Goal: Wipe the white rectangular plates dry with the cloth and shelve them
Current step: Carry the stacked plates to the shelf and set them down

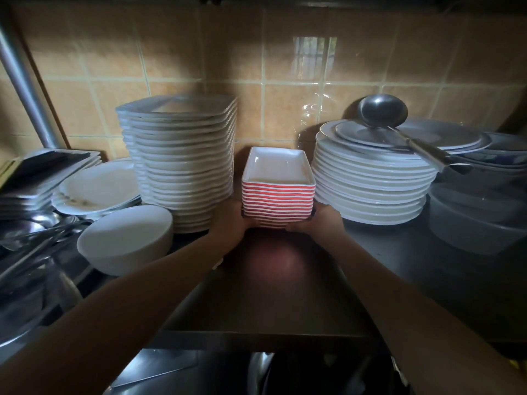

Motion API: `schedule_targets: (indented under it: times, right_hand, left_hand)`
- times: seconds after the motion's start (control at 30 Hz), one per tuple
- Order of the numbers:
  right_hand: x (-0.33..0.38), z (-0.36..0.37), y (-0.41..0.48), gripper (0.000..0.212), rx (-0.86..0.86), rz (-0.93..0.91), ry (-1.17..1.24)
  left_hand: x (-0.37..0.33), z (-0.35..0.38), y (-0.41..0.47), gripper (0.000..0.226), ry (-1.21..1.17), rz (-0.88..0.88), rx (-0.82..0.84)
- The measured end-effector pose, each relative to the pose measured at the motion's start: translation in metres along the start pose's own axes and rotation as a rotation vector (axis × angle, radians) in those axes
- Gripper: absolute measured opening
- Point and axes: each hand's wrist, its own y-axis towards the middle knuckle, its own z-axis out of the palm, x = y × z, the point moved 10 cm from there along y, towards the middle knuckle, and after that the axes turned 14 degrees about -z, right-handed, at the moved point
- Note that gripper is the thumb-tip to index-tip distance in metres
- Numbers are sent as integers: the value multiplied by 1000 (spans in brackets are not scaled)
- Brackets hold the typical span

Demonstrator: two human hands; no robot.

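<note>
Shelf (271, 297) before us, tall square plates (182, 155) at far left, round plates (370, 183) at far right, our stack of rectangular plates (279, 199) between them, our left hand (232, 220) and right hand (320, 219) curled round its near bottom corners.

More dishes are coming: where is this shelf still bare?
Bare shelf lies before the red-sided stack, between the white bowl and the round plates. Left end is crowded with spoons and dishes; the gap beside the tall square plates is tight.
</note>
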Motion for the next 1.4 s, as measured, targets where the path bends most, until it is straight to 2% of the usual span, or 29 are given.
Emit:
schedule_targets:
  times: [0.37, 0.53, 0.67, 0.83, 0.97, 1.13, 1.4]
  right_hand:
    - [-21, 3, 34, 60, -32, 18, -77]
    - [-35, 6, 44, 62, -83, 76, -134]
    - [-39, 7, 49, 60, -113, 92, -137]
    - [-43, 9, 56, 57, -97, 95, -166]
    - [-47, 9, 59, 56, -97, 109, -179]
    - [-47, 9, 60, 55, -110, 97, -186]
    - [-41, 8, 54, 55, -126, 80, -160]
  left_hand:
    - [17, 20, 35, 43, -29, -123, -74]
    - [18, 28, 48, 48, -15, -209, -115]
    - [16, 34, 53, 60, -44, -232, -131]
    - [19, 37, 58, 58, -58, -254, -164]
    - [20, 40, 60, 44, -56, -287, -141]
    - [22, 39, 60, 61, -47, -299, -144]
    - [14, 37, 58, 55, -81, -277, -66]
